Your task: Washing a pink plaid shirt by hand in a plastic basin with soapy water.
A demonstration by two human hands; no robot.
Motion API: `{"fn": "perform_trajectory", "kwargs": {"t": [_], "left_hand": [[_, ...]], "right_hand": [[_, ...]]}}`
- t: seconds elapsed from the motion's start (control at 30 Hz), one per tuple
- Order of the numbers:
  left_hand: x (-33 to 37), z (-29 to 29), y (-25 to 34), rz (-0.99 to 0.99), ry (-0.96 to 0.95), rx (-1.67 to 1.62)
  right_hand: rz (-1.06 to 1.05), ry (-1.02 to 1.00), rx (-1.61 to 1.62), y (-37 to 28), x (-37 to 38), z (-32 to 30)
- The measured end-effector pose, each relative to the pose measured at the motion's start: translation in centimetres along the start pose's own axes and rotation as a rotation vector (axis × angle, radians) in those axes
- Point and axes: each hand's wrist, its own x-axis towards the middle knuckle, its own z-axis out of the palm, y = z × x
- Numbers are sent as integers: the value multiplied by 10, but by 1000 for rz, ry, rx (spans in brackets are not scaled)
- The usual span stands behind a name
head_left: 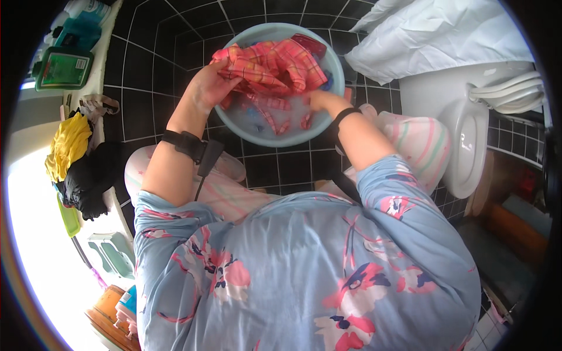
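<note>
Over the blue basin [269, 142], the left hand [212, 86] is pinching the red plaid cloth [275, 63], which is extending rightward from it toward the right hand [317, 100] (its grip cannot be told).

Ahead of you, on black sq. floor tiles [293, 167]: a round pale-blue plastic basin [272, 142] w/ red plaid fabric [275, 64] in it, btwn your bare L hand [212, 86] and bare R hand [320, 100]. To your R, a white ceramic toilet [468, 149], white creased sheet [439, 41] beyond; to your L, green rect. plastic bottle [64, 68], yellow crumpled cloth [69, 143] nearer you.
</note>
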Motion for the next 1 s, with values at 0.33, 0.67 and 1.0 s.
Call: {"fn": "perform_trajectory", "kwargs": {"t": [0.33,0.67,1.0], "left_hand": [[-6,43,29,139,-190,-15],[30,20,53,157,-160,-107],[23,22,49,137,-131,-56]], "right_hand": [[158,66,-407,26,12,56],[-201,-188,70,-54,-82,-113],[-551,108,727,-97,-161,-185]]}}
